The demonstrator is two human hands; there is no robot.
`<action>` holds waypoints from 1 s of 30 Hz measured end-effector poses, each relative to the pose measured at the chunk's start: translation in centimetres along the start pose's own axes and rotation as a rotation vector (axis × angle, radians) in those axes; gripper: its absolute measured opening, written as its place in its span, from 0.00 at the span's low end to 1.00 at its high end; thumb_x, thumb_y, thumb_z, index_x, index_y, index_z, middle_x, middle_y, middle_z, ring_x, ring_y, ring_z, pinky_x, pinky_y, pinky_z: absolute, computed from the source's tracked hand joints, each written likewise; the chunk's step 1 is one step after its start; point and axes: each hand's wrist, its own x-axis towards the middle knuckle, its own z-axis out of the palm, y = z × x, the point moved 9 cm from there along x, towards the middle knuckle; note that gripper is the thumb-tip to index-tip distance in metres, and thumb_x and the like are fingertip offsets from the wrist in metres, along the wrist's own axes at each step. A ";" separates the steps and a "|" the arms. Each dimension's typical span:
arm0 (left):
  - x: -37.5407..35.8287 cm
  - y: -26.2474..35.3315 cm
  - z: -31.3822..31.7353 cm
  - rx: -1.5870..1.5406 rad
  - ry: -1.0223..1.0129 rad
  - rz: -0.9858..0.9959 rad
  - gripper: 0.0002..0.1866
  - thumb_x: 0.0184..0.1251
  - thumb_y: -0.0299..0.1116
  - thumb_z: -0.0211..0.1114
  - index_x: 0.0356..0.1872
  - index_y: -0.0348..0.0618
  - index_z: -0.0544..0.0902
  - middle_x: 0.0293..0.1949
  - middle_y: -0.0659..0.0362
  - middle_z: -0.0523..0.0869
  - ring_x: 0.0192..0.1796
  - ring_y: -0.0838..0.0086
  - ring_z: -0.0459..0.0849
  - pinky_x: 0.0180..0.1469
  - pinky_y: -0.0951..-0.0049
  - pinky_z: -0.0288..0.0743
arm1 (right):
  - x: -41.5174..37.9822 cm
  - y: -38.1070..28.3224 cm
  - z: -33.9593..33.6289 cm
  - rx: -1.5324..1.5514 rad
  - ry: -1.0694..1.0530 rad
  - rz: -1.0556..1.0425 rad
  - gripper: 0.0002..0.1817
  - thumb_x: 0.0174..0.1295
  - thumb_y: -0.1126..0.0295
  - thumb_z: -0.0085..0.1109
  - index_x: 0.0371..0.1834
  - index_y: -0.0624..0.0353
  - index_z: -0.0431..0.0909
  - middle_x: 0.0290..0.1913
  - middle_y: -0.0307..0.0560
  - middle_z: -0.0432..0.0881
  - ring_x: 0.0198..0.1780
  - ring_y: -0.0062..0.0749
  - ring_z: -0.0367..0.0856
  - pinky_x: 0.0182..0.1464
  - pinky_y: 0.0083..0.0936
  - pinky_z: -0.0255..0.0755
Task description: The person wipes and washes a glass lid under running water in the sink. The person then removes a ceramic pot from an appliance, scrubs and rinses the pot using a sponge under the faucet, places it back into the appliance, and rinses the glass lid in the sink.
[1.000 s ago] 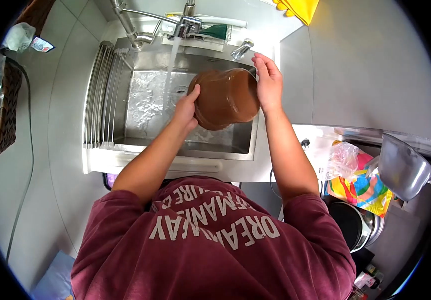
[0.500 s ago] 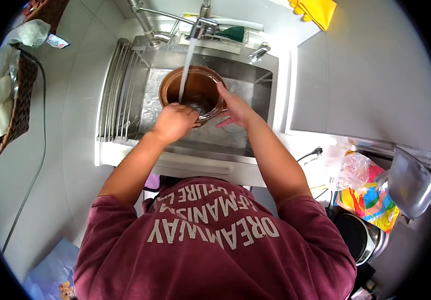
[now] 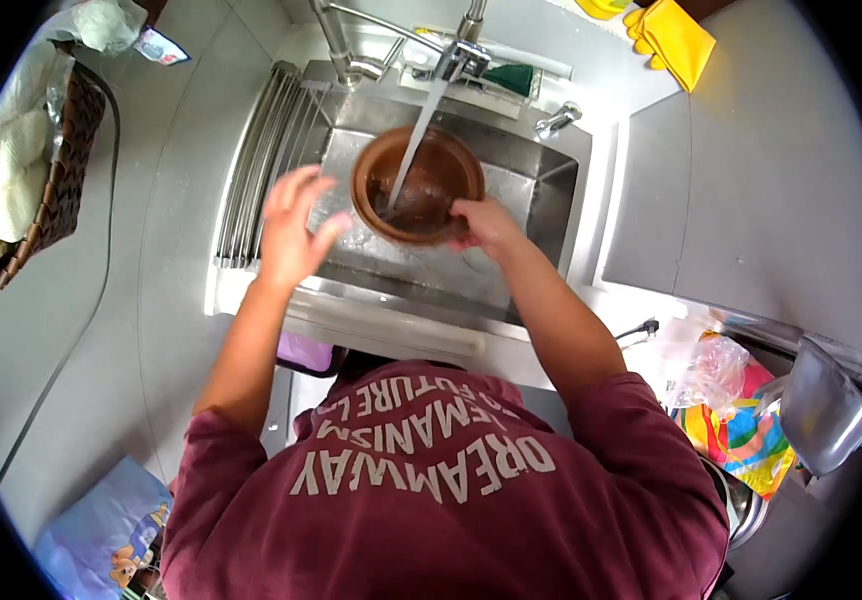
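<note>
A round brown pot [image 3: 369, 200] is held over the steel sink [image 3: 351, 262], its open mouth facing up. Water from the faucet [image 3: 463, 62] runs down into it. My right hand [image 3: 488, 226] grips the pot's rim at the lower right, thumb inside and fingers beneath. To the left of the pot, apart from it, my left hand [image 3: 296, 225] is raised over the sink's left side with its fingers spread and nothing in them; it is slightly blurred.
A roll-up drying rack [image 3: 263, 170] covers the sink's left end. A small tap [image 3: 557, 120] stands at the back right. Yellow rubber gloves [image 3: 673, 45] lie on the counter behind. A woven basket [image 3: 66, 165] sits at the left, a clear plastic bag [image 3: 713, 370] at the right.
My left hand has let go of the pot's rim and moved left, its fingers opening. My right hand has closed on the rim. The camera view has shifted.
</note>
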 end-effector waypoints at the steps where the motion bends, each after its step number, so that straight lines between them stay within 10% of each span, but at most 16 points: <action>1: 0.0 -1.7 0.1 0.018 0.046 -0.074 0.23 0.55 0.45 0.68 0.50 0.44 0.78 0.56 0.52 0.75 0.59 0.54 0.72 0.62 0.57 0.64 | 0.5 0.4 0.5 -0.001 0.066 0.028 0.17 0.57 0.69 0.53 0.46 0.70 0.72 0.32 0.56 0.81 0.23 0.42 0.81 0.25 0.36 0.81; 12: 0.4 -7.3 3.7 -0.337 0.027 -0.498 0.17 0.66 0.41 0.60 0.49 0.39 0.78 0.49 0.48 0.79 0.51 0.59 0.79 0.53 0.66 0.72 | 1.5 1.8 1.6 0.086 0.034 0.062 0.18 0.56 0.68 0.56 0.45 0.70 0.73 0.36 0.55 0.80 0.28 0.42 0.82 0.26 0.36 0.81; 30: 14.2 -5.6 7.2 0.010 -0.053 0.035 0.17 0.58 0.27 0.55 0.49 0.41 0.79 0.50 0.49 0.81 0.50 0.55 0.79 0.53 0.63 0.73 | 2.3 -0.4 1.2 0.212 0.094 0.021 0.14 0.56 0.70 0.54 0.42 0.68 0.73 0.31 0.52 0.80 0.24 0.38 0.80 0.23 0.32 0.79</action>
